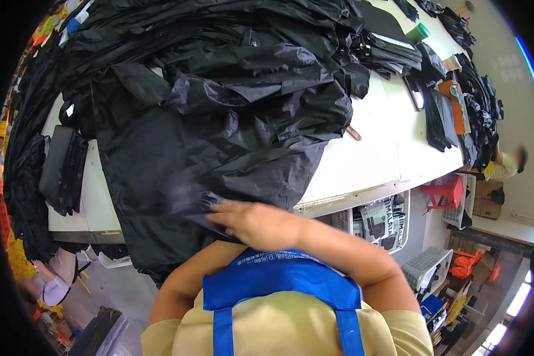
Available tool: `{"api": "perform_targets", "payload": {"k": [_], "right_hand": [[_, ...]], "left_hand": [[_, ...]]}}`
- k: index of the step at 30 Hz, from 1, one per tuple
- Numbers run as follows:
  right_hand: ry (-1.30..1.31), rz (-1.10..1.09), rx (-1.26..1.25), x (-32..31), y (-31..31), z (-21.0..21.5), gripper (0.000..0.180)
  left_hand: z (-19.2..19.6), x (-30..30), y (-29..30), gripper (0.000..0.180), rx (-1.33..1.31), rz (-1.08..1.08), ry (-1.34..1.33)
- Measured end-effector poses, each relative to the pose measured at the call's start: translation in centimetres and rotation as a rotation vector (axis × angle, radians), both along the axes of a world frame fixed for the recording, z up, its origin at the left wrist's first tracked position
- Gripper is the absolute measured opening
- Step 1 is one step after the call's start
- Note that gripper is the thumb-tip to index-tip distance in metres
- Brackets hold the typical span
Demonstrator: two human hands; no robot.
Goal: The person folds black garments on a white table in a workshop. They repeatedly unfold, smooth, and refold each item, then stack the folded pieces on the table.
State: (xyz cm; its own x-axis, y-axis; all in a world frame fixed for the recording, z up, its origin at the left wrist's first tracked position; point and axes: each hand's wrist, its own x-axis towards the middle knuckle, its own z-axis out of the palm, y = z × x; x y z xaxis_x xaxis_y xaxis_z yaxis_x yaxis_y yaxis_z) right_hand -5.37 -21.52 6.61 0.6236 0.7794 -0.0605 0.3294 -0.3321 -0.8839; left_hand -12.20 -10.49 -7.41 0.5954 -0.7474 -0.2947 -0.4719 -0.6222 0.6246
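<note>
A large pile of thin, shiny black garments (pixel 249 142) covers the middle of the table and hangs over its front edge toward me. At that edge, close to my apron, my right hand (pixel 249 222) reaches leftward with its fingers closed on a fold of the black fabric. Just beyond those fingertips, part of the dark cloth is smeared by motion. My left forearm (pixel 204 267) crosses in front of my body and passes under the right hand. The left hand itself is hidden there, so its fingers do not show.
The white table (pixel 367 157) carries a small brown object (pixel 354 133), a green roll (pixel 418 33) and folded black stacks (pixel 68 169). Below its right edge stands a white crate (pixel 370 219) of packages. Farther right are a red stool (pixel 442 191) and another person (pixel 504 165).
</note>
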Motion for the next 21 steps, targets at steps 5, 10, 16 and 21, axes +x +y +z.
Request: {"api": "perform_targets", "payload": {"k": [5,10,16,21], "right_hand": [[-0.597,-1.039,-0.105,14.4,-13.3,-6.0,0.021],[-0.058,-0.946,-0.513,22.9,-23.8,-10.7,0.044],[0.459,-0.57,-0.205,18.9,-18.4,-5.2,0.04],[-0.054,-0.852,-0.16,11.8,-18.4,1.2,0.035]], "left_hand": [[-1.1,-0.8,1.4,0.037,0.059,0.048,0.098],[-2.0,-1.3,1.7,0.037,0.105,0.061,0.208],[-2.8,-1.5,2.2,0.037,0.15,0.107,0.35],[-2.9,-1.2,3.8,0.037,0.169,0.116,0.561]]}}
